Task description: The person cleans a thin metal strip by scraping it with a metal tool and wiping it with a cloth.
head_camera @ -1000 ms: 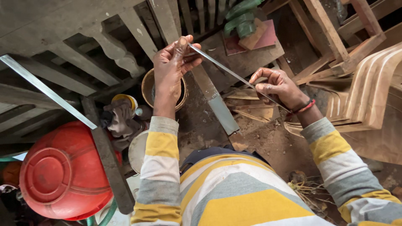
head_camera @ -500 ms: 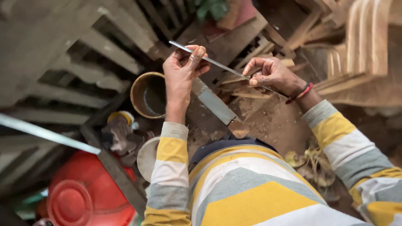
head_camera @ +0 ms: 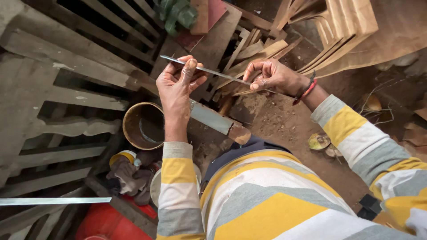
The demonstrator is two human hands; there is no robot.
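Note:
I hold a thin, narrow metal blade [head_camera: 218,73] level in front of me, over a dirt floor. My left hand [head_camera: 179,84] pinches its far left end between thumb and fingers. My right hand [head_camera: 272,76] grips the other end, with red bands on that wrist. Both sleeves are striped yellow, grey and white. Under the blade lies a broad flat metal bar [head_camera: 213,119] with a wooden end.
A round brown tin [head_camera: 141,126] stands left of my left forearm. Pale wooden slatted frames [head_camera: 66,84] fill the left. Scrap boards [head_camera: 249,49] and curved wooden pieces [head_camera: 342,31] lie at the top. A red bucket [head_camera: 106,224] and a metal strip [head_camera: 53,201] are bottom left.
The view has tilted downward and shifted; the red bucket has slid to the bottom edge. Both hands keep hold of the blade, now lower in view.

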